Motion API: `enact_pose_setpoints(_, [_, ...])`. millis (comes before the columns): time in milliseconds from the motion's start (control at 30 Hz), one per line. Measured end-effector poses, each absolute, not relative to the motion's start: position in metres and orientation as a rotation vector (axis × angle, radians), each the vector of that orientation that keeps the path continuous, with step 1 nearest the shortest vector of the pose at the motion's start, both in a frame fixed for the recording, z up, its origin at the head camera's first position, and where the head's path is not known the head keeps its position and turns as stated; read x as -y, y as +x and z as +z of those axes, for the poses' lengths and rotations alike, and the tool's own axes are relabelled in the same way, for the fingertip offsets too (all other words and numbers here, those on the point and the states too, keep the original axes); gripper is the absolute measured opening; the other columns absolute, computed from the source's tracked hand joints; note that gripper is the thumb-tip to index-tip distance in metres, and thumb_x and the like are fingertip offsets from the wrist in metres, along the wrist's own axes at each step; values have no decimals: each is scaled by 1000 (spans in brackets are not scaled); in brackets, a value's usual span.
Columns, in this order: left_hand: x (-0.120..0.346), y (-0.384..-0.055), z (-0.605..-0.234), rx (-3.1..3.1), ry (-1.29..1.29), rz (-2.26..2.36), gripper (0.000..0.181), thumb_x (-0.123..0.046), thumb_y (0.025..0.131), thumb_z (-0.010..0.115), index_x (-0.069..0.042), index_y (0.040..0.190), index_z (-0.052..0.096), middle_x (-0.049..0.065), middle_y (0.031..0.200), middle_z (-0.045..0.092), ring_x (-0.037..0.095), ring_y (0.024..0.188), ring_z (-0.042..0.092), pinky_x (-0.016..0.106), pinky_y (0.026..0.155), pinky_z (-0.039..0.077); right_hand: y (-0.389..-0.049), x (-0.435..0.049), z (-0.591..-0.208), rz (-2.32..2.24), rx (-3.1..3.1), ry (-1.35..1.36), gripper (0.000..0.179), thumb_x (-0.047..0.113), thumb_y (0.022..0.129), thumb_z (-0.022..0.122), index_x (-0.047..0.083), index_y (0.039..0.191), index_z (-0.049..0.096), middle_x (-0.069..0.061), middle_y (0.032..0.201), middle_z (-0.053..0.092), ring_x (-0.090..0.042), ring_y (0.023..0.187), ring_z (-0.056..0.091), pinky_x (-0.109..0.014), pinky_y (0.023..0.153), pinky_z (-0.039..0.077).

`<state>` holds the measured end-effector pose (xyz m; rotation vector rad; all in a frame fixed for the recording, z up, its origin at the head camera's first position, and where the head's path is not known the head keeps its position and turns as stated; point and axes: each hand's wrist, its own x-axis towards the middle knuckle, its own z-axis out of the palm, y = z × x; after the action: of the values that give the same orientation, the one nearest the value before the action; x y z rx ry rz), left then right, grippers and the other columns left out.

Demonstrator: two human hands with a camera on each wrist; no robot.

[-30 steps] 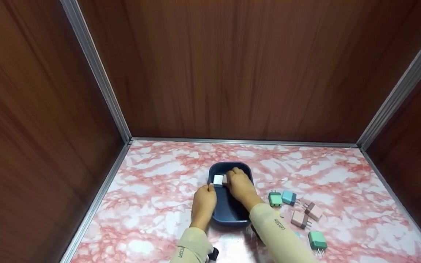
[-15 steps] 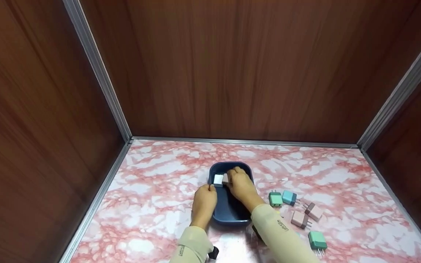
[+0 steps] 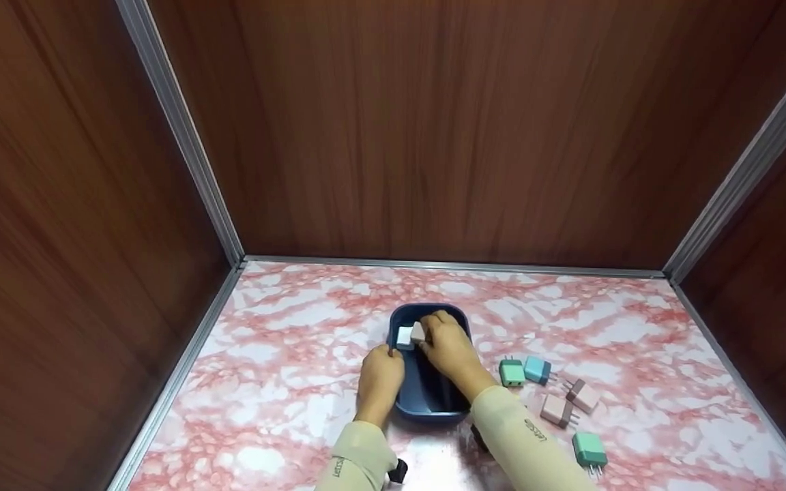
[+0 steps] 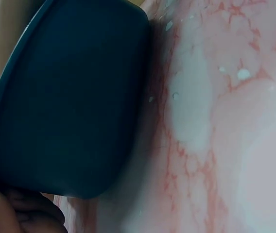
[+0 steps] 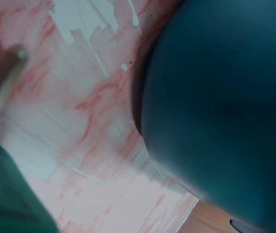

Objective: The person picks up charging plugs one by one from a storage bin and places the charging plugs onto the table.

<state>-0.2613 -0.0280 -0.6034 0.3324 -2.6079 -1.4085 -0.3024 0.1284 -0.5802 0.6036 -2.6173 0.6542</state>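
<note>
A dark blue rectangular tub [image 3: 432, 417] stands on the table between both hands. My left hand [image 3: 381, 380] grips its left rim; fingers [image 4: 38, 213] curl at the tub's edge in the left wrist view. Reaching into the tub from the right, my right hand [image 3: 452, 349] pinches a pale pink plug-in charger [image 3: 418, 332]. Just left of that one, a whitish charger [image 3: 404, 337] lies inside against the left wall. The right fingertips are partly hidden, and the right wrist view has only the tub's outer wall [image 5: 220, 111] near the hand.
Right of the tub lie loose chargers: green [image 3: 512, 373], blue [image 3: 537, 369], pink [image 3: 557, 410], another pink [image 3: 583, 395], and a larger green [image 3: 589, 449]. Wood-pattern walls [image 3: 434, 136] enclose the marbled red-and-white table [image 3: 284, 382].
The pink charger has tilted and moved slightly left, over toward the whitish one, in my right hand. My left hand has stayed on the rim.
</note>
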Motion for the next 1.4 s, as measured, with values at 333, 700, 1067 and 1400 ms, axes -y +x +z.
enact_pose_setpoints(333, [30,-262,-605,2605,326,-1413,22,-17,94,57,-13,72,61,3,72,61,21,66,55,38,60,43,-296,-137,-578,686,2627,604,34,8,82,84,1,111,67,-7,102,59,-21,89,61,-37,80,54])
enact_pose_setpoints(700, [30,-264,-605,2588,335,-1422,23,-16,93,57,-14,71,62,3,73,63,22,67,56,38,63,45,-287,-147,-555,751,2687,660,37,10,84,83,3,117,67,-5,104,58,-18,88,59,-38,80,54])
enact_pose_setpoints(1067, [30,-264,-607,2590,337,-1412,21,-15,92,58,-12,73,63,4,76,66,21,69,58,40,64,47,-276,-156,-547,700,2661,744,37,12,84,84,4,116,67,-5,105,59,-17,89,59,-37,81,54])
enact_pose_setpoints(1400, [29,-262,-606,2604,327,-1409,21,-13,92,55,-12,72,61,4,74,63,21,68,56,39,62,45,-261,-165,-555,761,2682,758,39,12,84,85,8,119,67,-1,111,61,-16,94,60,-37,84,54])
